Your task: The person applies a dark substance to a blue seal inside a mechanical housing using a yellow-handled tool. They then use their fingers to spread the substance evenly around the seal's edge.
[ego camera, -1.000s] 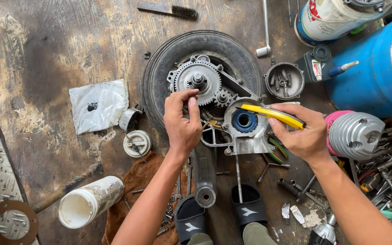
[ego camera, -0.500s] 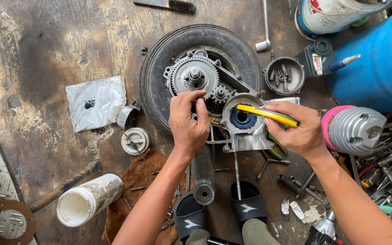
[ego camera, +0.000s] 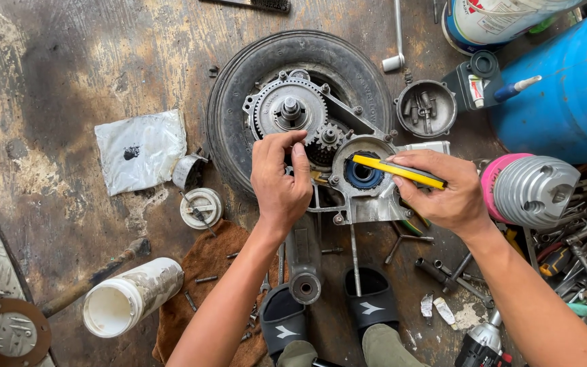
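The engine case [ego camera: 368, 197] lies against the lower right of the tyre [ego camera: 239, 88]. Just left of its blue seal [ego camera: 363, 174], the left hand [ego camera: 280, 183] pinches its fingertips at the gear cluster [ego camera: 292, 112]. The right hand [ego camera: 446, 194] grips a yellow-handled tool [ego camera: 399, 170] across the seal.

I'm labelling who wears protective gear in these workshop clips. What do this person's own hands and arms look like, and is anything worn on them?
Both are bare. The left hand and right hand wear no gloves, and no rings, watch or wristband show. Both forearms are uncovered as far as the picture's lower edge, with no sleeve in view. The fingertips look a little grimy.
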